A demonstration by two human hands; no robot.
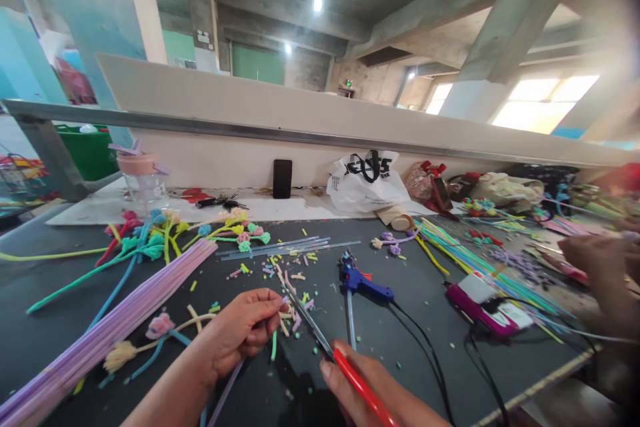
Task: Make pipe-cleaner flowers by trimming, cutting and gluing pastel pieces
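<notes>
Bin: a green bin [95,157] stood behind the bench [404,337], at far left.
Bundle: pink and lilac fuzzy rods [120,317] lay slantwise across the bench's left side.
Cup: a pink-lidded clear cup [143,180] stood upright near the back.
Flowers: fuzzy flowers [155,247] in blue, green, yellow and pink lay heaped in front of the cup, touching one another.
Left grip: the left hand [250,327] was closed in a pinch on a lilac stem [285,300], whose tip poked out past thumb and index finger.
Phone: a dark phone [283,179] leaned upright against the back panel.
Scraps: short coloured offcuts [296,277] lay scattered beyond the hands.
Right grip: the right hand [367,380] was wrapped around the red handle of the scissors [316,332]; their blades reached just beside the stem's tip, but how far apart they stood could not be told.
Glue gun: a blue glue gun [370,287] lay right of the scraps, its black cord trailing toward the front.
Bag: a white bag [350,190] sat behind it.
Box: a magenta-and-white box [487,307] lay farther right.
Co-worker: another person's hand [595,260] showed at far right.
</notes>
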